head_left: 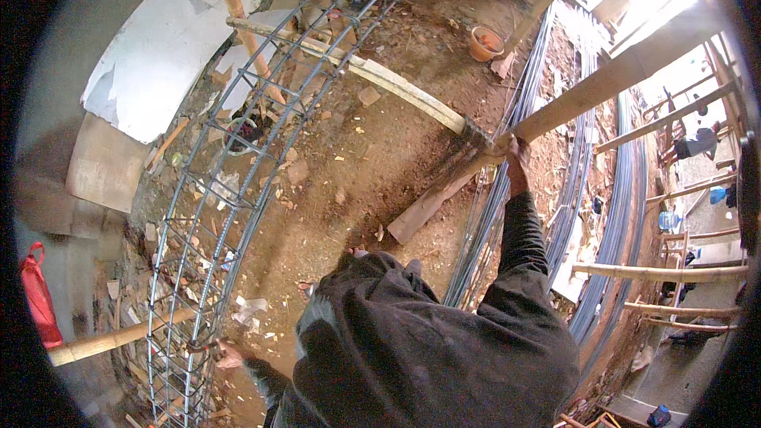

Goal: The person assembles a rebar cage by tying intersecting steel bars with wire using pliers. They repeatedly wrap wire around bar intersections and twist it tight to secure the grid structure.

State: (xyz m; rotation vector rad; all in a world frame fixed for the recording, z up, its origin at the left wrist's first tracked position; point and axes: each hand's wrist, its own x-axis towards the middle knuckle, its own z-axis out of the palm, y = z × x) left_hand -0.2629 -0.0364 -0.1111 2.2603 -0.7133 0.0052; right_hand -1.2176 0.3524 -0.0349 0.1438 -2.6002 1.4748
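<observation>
A long rebar cage of steel bars and square stirrups runs down my left side. It lies across a wooden crossbar at the far end and a bamboo pole at the near end. My left hand is at the cage's near right side, its fingers closed. A dark, curved piece shows between it and the bars; its kind is unclear. Up at the right, my right hand is wrapped around a wooden post, close to where the crossbar meets it.
Bundles of long steel bars lie to the right. Orange buckets stand on the dirt floor at the far side. Rubble and a white sheet are at the left, with a red bag nearby. Bamboo poles jut in at the right.
</observation>
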